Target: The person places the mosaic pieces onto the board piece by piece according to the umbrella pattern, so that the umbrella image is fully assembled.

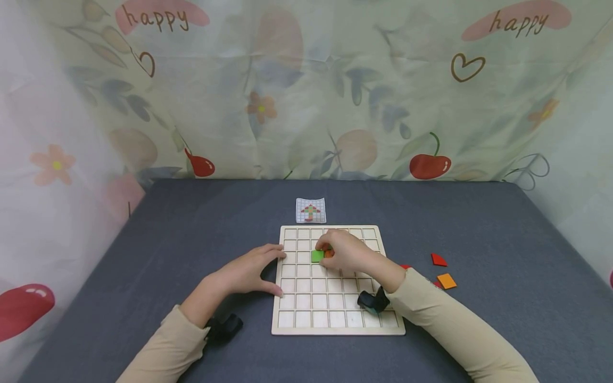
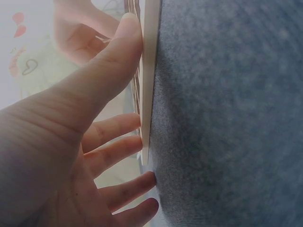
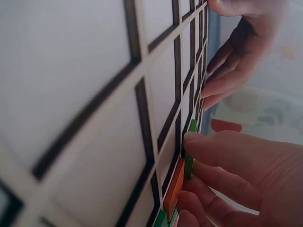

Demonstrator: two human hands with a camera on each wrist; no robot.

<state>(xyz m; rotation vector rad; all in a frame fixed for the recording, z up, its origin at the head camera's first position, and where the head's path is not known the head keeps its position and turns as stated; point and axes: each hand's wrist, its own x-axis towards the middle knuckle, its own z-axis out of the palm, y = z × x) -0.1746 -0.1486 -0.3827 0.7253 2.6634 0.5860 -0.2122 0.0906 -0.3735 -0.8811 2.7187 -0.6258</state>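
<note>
A wooden grid board [image 1: 297, 317] lies on the dark grey cloth. My right hand [image 1: 348, 250] is over its upper middle, thumb and index finger pinching a green square tile [image 1: 317, 256] at a cell. Right beside that tile, partly covered by my fingers, sits an orange tile [image 1: 328, 254]. The right wrist view shows another green tile [image 3: 161, 219] past the orange one. My left hand [image 1: 246, 271] rests at the board's left edge, thumb and fingers spread and fairly straight, with fingertips touching the rim.
A small pattern card [image 1: 311, 210] lies just beyond the board. On the cloth to the right are a red quarter-round tile [image 1: 438, 259] and an orange square tile [image 1: 447, 281], with more red pieces partly hidden by my right sleeve [image 1: 445, 314]. A printed curtain [image 1: 306, 106] hangs behind.
</note>
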